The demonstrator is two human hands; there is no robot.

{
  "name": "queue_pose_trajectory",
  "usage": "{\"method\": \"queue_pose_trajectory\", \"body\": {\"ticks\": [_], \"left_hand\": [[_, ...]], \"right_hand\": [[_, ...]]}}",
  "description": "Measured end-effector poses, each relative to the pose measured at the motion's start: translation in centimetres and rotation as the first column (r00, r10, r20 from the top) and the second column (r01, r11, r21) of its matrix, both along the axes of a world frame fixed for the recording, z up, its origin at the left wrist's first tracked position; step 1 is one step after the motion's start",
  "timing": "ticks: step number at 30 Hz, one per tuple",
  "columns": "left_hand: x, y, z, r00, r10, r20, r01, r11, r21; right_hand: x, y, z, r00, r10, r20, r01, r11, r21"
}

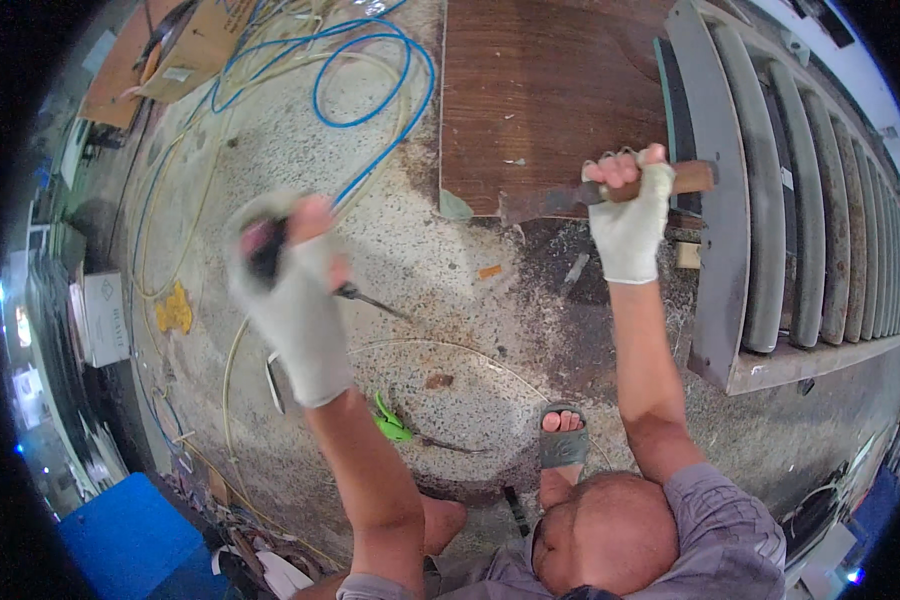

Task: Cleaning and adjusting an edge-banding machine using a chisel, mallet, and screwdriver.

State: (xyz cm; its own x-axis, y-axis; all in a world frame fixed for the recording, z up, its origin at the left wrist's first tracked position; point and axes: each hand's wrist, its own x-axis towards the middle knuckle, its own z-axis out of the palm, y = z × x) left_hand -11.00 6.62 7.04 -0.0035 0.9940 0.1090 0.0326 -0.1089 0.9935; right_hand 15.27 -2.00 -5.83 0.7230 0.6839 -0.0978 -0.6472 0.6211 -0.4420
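My left hand point(300, 290), in a pale fingerless glove, is raised over the floor and blurred by motion. Its fingers are closed round a screwdriver-like tool point(365, 297); a dark, reddish handle end and a thin dark shaft show. On the right, my gloved right hand point(632, 205) grips a wooden-handled tool point(695, 177), perhaps a scraper, with a dark collar and a blurred grey end. That end lies over the near edge of a brown wood-grain board point(560, 100). Below my left hand, a green air blow gun point(392, 422) with a thin nozzle rests on the floor.
A roller conveyor point(725, 250) with a grey frame runs along the right. Blue hose point(425, 100) and pale hoses coil across the speckled floor. Cardboard point(195, 60) stands far left, a white box point(105, 318) at left, a blue panel point(135, 535) lower left. A yellow rag point(174, 308) lies nearby.
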Motion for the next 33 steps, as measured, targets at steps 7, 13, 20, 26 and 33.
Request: {"method": "queue_pose_trajectory", "body": {"ticks": [7,13,20,26,33], "left_hand": [[3.6,-2.0,-1.6,0.885,-0.464,0.052,0.445,0.805,-0.392],[4.2,-2.7,-1.9,0.847,-0.488,0.213,0.529,0.729,-0.434],[3.6,-3.5,-2.0,0.836,-0.534,0.128,0.532,0.730,-0.429],[1.6,-4.2,-1.4,0.759,-0.577,0.301,0.649,0.636,-0.418],[0.3,-5.2,-2.2,0.592,-0.770,0.239,0.795,0.606,-0.017]], "right_hand": [[-0.8,-1.8,6.5,0.983,0.077,-0.164,-0.048,0.984,0.173],[-1.2,-2.3,7.5,0.976,0.096,-0.197,-0.053,0.975,0.214],[-1.7,-2.4,8.2,0.973,0.119,-0.197,-0.070,0.969,0.238],[-2.2,-2.2,7.1,0.925,0.282,-0.253,-0.178,0.914,0.366],[-3.5,-2.2,8.3,0.736,0.588,-0.335,-0.260,0.702,0.663]]}}
